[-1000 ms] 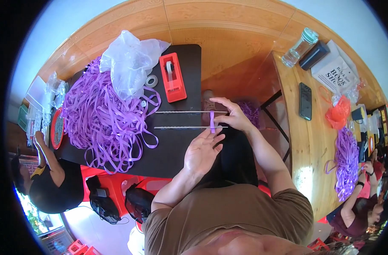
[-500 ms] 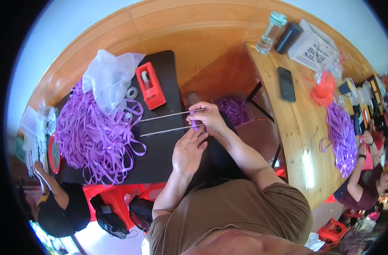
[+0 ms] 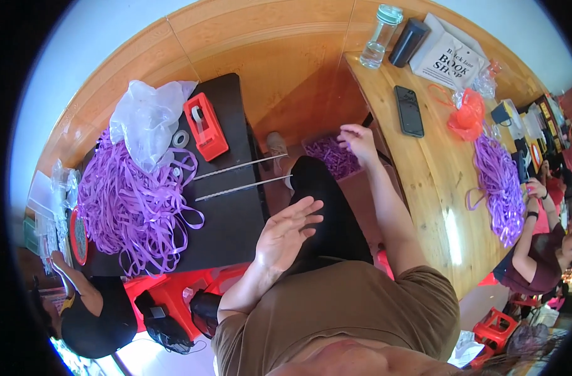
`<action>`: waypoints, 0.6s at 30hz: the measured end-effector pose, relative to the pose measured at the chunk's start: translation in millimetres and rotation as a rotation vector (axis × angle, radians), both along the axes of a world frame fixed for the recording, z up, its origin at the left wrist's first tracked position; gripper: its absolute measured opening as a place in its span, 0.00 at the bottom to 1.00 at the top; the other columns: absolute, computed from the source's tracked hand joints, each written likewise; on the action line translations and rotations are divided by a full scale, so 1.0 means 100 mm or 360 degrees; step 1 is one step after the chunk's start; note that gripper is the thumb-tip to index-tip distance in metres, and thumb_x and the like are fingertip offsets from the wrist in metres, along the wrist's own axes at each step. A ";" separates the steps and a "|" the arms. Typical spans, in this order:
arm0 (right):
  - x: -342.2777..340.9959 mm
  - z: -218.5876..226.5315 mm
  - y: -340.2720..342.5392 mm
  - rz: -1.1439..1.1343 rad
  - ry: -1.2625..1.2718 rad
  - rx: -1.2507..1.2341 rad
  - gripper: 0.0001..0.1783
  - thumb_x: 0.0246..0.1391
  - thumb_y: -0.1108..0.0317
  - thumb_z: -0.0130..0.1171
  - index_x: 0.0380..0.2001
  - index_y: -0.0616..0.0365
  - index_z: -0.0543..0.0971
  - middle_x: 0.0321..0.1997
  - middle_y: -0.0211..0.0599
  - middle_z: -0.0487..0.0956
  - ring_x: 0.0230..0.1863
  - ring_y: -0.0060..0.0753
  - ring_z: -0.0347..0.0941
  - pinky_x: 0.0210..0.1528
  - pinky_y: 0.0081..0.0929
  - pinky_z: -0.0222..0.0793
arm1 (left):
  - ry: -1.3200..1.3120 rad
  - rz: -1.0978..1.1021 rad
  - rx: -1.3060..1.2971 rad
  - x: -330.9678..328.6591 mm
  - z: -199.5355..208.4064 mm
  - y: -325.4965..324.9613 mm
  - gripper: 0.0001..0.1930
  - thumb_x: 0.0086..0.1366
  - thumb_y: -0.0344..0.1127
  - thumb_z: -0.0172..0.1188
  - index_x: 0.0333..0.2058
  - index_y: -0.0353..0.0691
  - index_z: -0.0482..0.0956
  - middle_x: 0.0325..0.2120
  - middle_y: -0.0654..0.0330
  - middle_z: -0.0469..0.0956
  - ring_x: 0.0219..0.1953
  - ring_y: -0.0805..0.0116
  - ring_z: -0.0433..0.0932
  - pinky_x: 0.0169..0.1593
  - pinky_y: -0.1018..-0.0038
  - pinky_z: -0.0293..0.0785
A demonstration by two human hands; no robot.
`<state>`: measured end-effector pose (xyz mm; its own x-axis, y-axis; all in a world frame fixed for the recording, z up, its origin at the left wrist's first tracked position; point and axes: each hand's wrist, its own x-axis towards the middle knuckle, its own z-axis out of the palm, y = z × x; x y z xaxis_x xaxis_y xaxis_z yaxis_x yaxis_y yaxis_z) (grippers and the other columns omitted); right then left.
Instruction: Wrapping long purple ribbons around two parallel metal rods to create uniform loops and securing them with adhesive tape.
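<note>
My left hand (image 3: pixel 289 233) is raised in front of my lap, palm turned up, fingers stretched out and nothing in it. My right hand (image 3: pixel 361 147) is to the right, above the edge of a tub of small purple ribbon pieces (image 3: pixel 328 156). Its fingers are curled together, and a bit of purple shows at the fingertips, seemingly a small ribbon piece. Two thin metal rods (image 3: pixel 245 188) jut from the dark table (image 3: pixel 226 235) toward me, apart from both hands, with nothing on them. A large heap of purple ribbon (image 3: pixel 132 203) lies on that table to the left.
A red tape dispenser (image 3: pixel 206 127), a tape roll (image 3: pixel 181 139) and a clear plastic bag (image 3: pixel 147 119) are beside the heap. On the wooden table (image 3: pixel 417 182) at right lie a phone (image 3: pixel 409 111), a bottle (image 3: pixel 380 37) and more purple ribbon (image 3: pixel 499 188). Other people sit at both sides.
My right hand has left the rods with the purple piece and moved right, over the tub. My left hand has drawn back from the rods. The rods are now bare.
</note>
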<state>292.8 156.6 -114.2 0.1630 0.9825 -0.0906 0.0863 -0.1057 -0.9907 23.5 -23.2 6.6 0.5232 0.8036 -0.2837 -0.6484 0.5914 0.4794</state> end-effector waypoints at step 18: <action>-2.56 1.24 -1.22 0.1506 -0.1076 0.1873 0.23 0.48 0.59 0.55 0.47 0.57 0.74 0.51 0.40 0.72 0.56 0.39 0.64 0.48 0.40 0.60 | 0.1021 0.0719 0.1457 -0.85 0.69 -0.53 0.17 0.53 0.33 0.54 0.36 0.23 0.79 0.30 0.43 0.79 0.35 0.57 0.76 0.39 0.67 0.71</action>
<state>36.8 35.0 9.7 -0.7966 0.2245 0.5612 0.1003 0.9647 -0.2435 -61.9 -76.0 75.2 0.1151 0.9171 0.3816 -0.1996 -0.3550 0.9133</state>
